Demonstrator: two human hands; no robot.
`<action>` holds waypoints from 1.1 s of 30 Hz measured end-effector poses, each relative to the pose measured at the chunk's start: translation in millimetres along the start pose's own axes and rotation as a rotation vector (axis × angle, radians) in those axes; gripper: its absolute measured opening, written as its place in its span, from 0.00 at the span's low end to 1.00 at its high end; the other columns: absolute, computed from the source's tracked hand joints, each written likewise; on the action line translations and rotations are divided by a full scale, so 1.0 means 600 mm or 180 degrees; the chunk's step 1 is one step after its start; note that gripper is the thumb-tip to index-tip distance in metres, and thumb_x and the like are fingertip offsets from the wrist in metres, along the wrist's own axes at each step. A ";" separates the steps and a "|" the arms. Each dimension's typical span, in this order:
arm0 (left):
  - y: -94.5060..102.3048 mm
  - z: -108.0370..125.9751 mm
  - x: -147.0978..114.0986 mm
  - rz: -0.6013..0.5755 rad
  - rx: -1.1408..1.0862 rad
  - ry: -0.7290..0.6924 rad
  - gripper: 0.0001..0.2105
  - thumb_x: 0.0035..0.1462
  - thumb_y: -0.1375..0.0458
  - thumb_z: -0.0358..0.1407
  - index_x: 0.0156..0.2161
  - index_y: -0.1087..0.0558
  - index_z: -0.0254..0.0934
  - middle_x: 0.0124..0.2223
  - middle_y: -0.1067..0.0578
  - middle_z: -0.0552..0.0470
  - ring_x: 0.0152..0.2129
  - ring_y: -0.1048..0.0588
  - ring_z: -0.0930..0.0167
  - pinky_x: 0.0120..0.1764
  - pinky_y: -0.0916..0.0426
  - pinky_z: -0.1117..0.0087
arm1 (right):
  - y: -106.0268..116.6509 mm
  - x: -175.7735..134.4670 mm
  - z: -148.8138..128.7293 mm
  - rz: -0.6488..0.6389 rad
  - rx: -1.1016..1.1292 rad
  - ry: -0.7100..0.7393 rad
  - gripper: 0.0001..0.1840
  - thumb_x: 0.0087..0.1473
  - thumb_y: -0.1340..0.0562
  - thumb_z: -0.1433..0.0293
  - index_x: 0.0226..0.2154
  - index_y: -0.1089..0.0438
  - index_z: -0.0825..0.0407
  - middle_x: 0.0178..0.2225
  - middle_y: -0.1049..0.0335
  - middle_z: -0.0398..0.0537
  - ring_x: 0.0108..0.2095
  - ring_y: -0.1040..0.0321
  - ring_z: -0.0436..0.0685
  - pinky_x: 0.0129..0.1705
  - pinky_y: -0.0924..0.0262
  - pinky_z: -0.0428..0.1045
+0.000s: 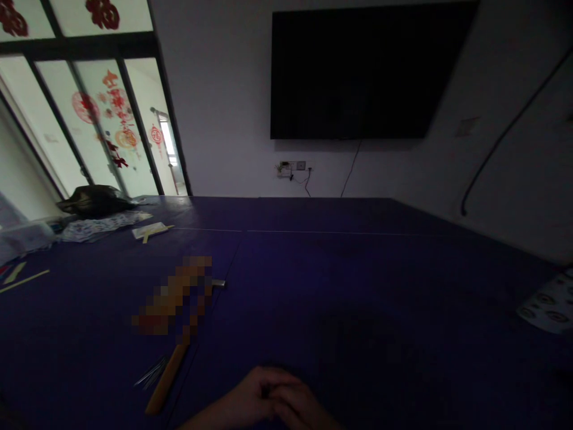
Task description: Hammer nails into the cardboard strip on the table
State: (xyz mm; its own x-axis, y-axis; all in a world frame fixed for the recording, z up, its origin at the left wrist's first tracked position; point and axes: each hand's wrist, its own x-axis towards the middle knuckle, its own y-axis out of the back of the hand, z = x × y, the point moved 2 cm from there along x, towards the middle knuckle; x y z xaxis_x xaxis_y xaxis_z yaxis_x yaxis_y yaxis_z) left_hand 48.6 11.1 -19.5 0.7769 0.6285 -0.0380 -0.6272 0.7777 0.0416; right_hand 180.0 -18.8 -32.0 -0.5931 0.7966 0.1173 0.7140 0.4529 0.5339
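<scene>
At the bottom centre my left hand [250, 391] and my right hand [298, 401] are folded against each other, fingers curled together. No object shows between them. To their left lies a hammer [168, 381] with a wooden handle, its metal head pointing away from me; part of it is blurred by blocks. Several thin metal nails [151, 373] rest just left of the handle. Beyond them is a blocky, blurred orange-brown object [176, 292] whose kind I cannot make out.
A dark blue table [358, 269] spreads ahead. Pale strips on a white piece [150, 230], papers [101, 227] and a black bag [96, 200] lie at far left. A patterned white item [550, 304] sits at the right edge. A television [367, 74] hangs on the wall.
</scene>
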 end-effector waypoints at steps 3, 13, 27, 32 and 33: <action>-0.001 0.004 -0.002 0.0113 0.0061 0.0025 0.18 0.44 0.40 0.31 0.45 0.27 0.38 0.42 0.25 0.48 0.36 0.27 0.67 0.38 0.35 0.71 | -0.001 0.002 -0.002 0.0094 0.0033 0.0111 0.22 0.58 0.54 0.59 0.36 0.29 0.51 0.39 0.29 0.50 0.40 0.34 0.55 0.43 0.41 0.50; -0.001 0.007 -0.003 0.0141 -0.0072 0.0005 0.19 0.41 0.39 0.30 0.43 0.26 0.38 0.42 0.24 0.48 0.38 0.28 0.64 0.41 0.36 0.68 | 0.006 0.003 -0.026 0.0122 0.0012 -0.0186 0.19 0.56 0.51 0.63 0.37 0.28 0.53 0.42 0.28 0.54 0.43 0.34 0.57 0.44 0.40 0.51; -0.006 0.033 -0.003 -0.0201 -0.0188 0.0065 0.17 0.45 0.39 0.34 0.43 0.26 0.37 0.41 0.25 0.49 0.39 0.28 0.64 0.41 0.37 0.69 | -0.005 0.017 -0.010 0.0146 0.0151 -0.0235 0.18 0.51 0.48 0.63 0.31 0.26 0.55 0.35 0.27 0.52 0.35 0.32 0.56 0.37 0.38 0.48; -0.008 0.035 -0.006 -0.0172 -0.0147 0.0045 0.18 0.45 0.39 0.38 0.43 0.27 0.37 0.43 0.26 0.48 0.41 0.29 0.63 0.42 0.37 0.67 | 0.000 0.016 -0.018 0.0141 0.0400 -0.0429 0.14 0.51 0.47 0.68 0.32 0.26 0.52 0.34 0.26 0.47 0.34 0.31 0.54 0.35 0.38 0.46; -0.008 0.035 -0.007 -0.0142 -0.0152 0.0038 0.18 0.45 0.39 0.39 0.43 0.27 0.37 0.43 0.26 0.47 0.41 0.29 0.63 0.42 0.37 0.67 | 0.001 0.015 -0.018 0.0131 0.0417 -0.0473 0.14 0.51 0.47 0.69 0.33 0.27 0.51 0.35 0.26 0.47 0.34 0.31 0.54 0.35 0.38 0.46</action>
State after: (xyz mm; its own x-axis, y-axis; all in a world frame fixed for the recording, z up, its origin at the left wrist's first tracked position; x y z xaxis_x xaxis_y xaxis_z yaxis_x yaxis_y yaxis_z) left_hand 49.6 4.3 1.7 0.8036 0.5930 -0.0509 -0.5941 0.8044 -0.0082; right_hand 170.9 -15.6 -21.7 -0.5078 0.8614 0.0068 0.7846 0.4592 0.4166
